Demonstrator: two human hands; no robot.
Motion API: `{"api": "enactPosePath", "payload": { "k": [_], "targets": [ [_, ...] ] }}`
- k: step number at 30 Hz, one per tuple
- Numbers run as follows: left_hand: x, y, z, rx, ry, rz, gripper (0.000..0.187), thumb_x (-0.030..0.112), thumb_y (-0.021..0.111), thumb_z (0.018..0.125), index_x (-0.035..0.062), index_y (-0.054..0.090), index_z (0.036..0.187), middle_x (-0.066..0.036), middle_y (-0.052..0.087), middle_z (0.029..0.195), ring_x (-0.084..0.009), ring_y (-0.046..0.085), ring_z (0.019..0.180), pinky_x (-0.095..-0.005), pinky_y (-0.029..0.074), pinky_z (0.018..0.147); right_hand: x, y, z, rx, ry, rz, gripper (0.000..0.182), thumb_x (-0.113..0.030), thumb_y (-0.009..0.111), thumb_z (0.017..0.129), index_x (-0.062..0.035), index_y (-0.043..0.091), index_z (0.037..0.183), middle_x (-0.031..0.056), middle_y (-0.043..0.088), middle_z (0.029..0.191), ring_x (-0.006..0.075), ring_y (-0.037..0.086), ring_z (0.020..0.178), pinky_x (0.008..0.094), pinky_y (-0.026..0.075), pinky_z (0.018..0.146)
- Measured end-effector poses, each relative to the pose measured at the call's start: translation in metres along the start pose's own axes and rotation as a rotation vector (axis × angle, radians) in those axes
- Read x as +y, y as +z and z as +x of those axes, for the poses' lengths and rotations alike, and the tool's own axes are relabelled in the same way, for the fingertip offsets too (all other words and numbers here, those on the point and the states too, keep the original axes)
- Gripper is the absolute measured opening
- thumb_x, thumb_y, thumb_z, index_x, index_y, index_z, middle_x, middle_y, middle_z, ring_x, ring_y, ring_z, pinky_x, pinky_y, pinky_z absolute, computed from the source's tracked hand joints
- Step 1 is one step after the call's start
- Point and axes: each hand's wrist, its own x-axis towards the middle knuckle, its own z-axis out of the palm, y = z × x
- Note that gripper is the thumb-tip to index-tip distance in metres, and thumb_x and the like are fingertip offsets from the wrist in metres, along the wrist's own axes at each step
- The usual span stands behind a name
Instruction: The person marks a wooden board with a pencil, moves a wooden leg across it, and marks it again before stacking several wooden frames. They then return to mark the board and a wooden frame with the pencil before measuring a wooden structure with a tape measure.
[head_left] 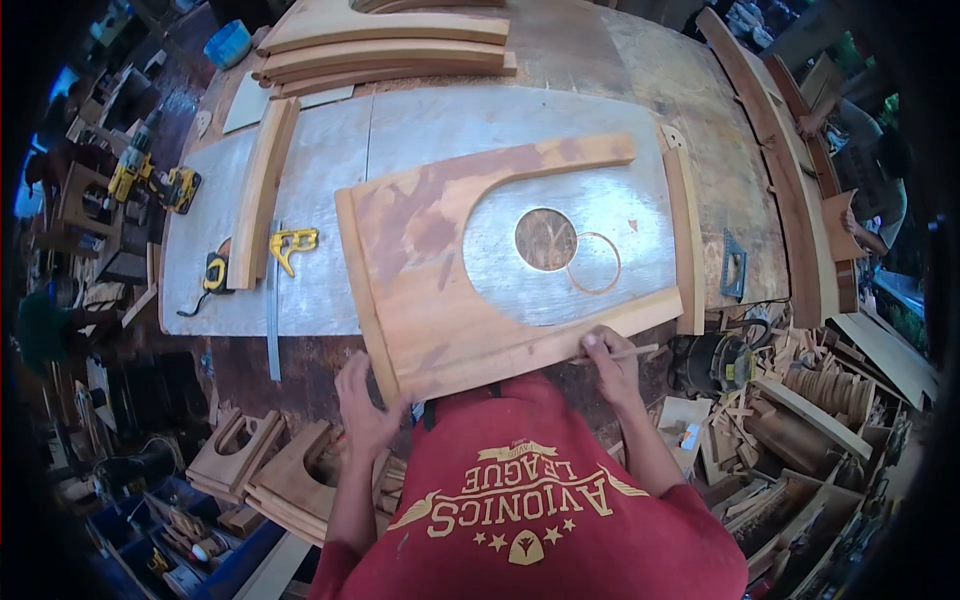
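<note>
A U-shaped wooden panel (420, 250) with a rounded cut-out lies tilted over the near edge of the workbench. Its surface has darker purplish patches, and strips run along its left and near edges. My left hand (368, 405) is at the near left corner, fingers spread, thumb close to the wood; whether it touches is hard to tell. Against the near edge strip, my right hand (612, 365) is closed around a pencil (637, 352), its thumb by the wood. Within the cut-out show a round hole (546, 239) in the grey sheet and a thin ring (597, 263).
On the bench (590, 60) are a curved board stack (390, 50), a wooden bar (264, 195), a tape measure (215, 271), a yellow-headed square (292, 245) and a blue square (734, 265). A yellow drill (150, 180) is left. At far right, a person's hand (860, 232) shows.
</note>
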Motion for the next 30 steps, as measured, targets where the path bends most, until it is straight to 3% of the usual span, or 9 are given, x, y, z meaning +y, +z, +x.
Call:
{"api": "enactPosePath", "payload": {
  "k": [2, 4, 7, 8, 18, 23, 26, 27, 30],
  "targets": [
    [0.003, -0.002, -0.011, -0.076, 0.175, 0.179, 0.077, 0.025, 0.083, 0.075, 0.0010, 0.050, 0.140, -0.025, 0.044, 0.147, -0.0453, 0.043, 0.133, -0.0551, 0.038, 0.110, -0.003, -0.022, -0.007, 0.021, -0.121, -0.323, 0.007, -0.006, 0.064, 0.089, -0.0034, 0.067, 0.095, 0.0061, 0.062, 0.080, 0.0174, 0.063, 0.072, 0.0331, 0.050, 0.064],
    [0.005, 0.004, -0.016, -0.155, 0.234, 0.356, 0.075, 0.024, 0.082, 0.075, 0.0034, 0.051, 0.140, -0.025, 0.042, 0.149, -0.0492, 0.039, 0.136, -0.0587, 0.035, 0.112, -0.006, -0.037, -0.008, -0.020, -0.371, -0.724, 0.025, -0.005, 0.066, 0.085, -0.0063, 0.069, 0.110, 0.0118, 0.064, 0.094, 0.0266, 0.068, 0.078, 0.0393, 0.054, 0.068],
    [-0.003, 0.033, -0.008, -0.059, 0.345, 0.488, 0.068, 0.022, 0.078, 0.077, 0.0058, 0.054, 0.139, -0.025, 0.041, 0.150, -0.0498, 0.039, 0.136, -0.0592, 0.036, 0.110, -0.012, -0.040, -0.011, -0.098, -0.300, -1.095, 0.053, -0.005, 0.066, 0.080, -0.0143, 0.062, 0.132, 0.0182, 0.059, 0.119, 0.0352, 0.069, 0.089, 0.0457, 0.058, 0.073],
    [-0.004, 0.042, -0.005, -0.020, 0.350, 0.428, 0.062, 0.018, 0.074, 0.080, 0.0065, 0.056, 0.138, -0.024, 0.042, 0.150, -0.0498, 0.039, 0.136, -0.0597, 0.037, 0.109, -0.007, -0.043, -0.007, -0.111, -0.293, -1.197, 0.060, -0.006, 0.066, 0.081, -0.0164, 0.056, 0.139, 0.0176, 0.053, 0.132, 0.0334, 0.069, 0.091, 0.0450, 0.059, 0.073],
    [0.010, 0.048, -0.010, 0.050, 0.332, 0.380, 0.070, -0.003, 0.075, 0.069, 0.0076, 0.058, 0.136, -0.023, 0.045, 0.149, -0.0500, 0.039, 0.138, -0.0573, 0.038, 0.112, 0.013, -0.060, 0.026, -0.181, -0.511, -1.363, 0.059, -0.014, 0.067, 0.081, -0.0117, 0.055, 0.139, 0.0161, 0.058, 0.134, 0.0302, 0.071, 0.080, 0.0427, 0.057, 0.067],
    [0.068, -0.023, -0.026, 0.143, 0.342, 0.177, 0.068, 0.002, 0.082, 0.065, 0.0052, 0.063, 0.130, -0.023, 0.059, 0.136, -0.0443, 0.051, 0.132, -0.0513, 0.045, 0.110, -0.090, -0.090, 0.000, -0.239, -0.686, -1.382, 0.055, -0.013, 0.064, 0.079, -0.0090, 0.059, 0.133, 0.0160, 0.063, 0.129, 0.0291, 0.071, 0.076, 0.0429, 0.056, 0.061],
    [0.105, -0.074, -0.022, 0.318, 0.293, 0.013, 0.065, 0.003, 0.081, 0.067, 0.0020, 0.063, 0.129, -0.021, 0.067, 0.122, -0.0336, 0.066, 0.117, -0.0404, 0.055, 0.100, -0.162, -0.109, -0.005, -0.246, -0.899, -1.323, 0.048, -0.014, 0.067, 0.079, -0.0093, 0.063, 0.127, 0.0143, 0.066, 0.125, 0.0273, 0.070, 0.073, 0.0407, 0.055, 0.059],
    [0.110, -0.084, -0.023, 0.347, 0.063, -0.243, 0.069, 0.007, 0.085, 0.070, -0.0001, 0.059, 0.134, -0.017, 0.068, 0.120, -0.0277, 0.066, 0.117, -0.0390, 0.053, 0.101, -0.179, -0.111, -0.002, -0.185, -0.972, -1.291, 0.046, -0.014, 0.070, 0.079, -0.0095, 0.065, 0.124, 0.0139, 0.066, 0.124, 0.0265, 0.069, 0.072, 0.0397, 0.055, 0.059],
    [0.092, -0.104, 0.014, 0.560, 0.264, -0.324, 0.084, 0.016, 0.091, 0.072, -0.0017, 0.049, 0.142, -0.014, 0.067, 0.119, -0.0239, 0.065, 0.113, -0.0387, 0.053, 0.100, -0.216, -0.114, 0.025, 0.040, -1.173, -1.179, 0.039, -0.016, 0.078, 0.079, -0.0097, 0.069, 0.116, 0.0128, 0.066, 0.124, 0.0245, 0.068, 0.069, 0.0370, 0.055, 0.060]
  ]
}}
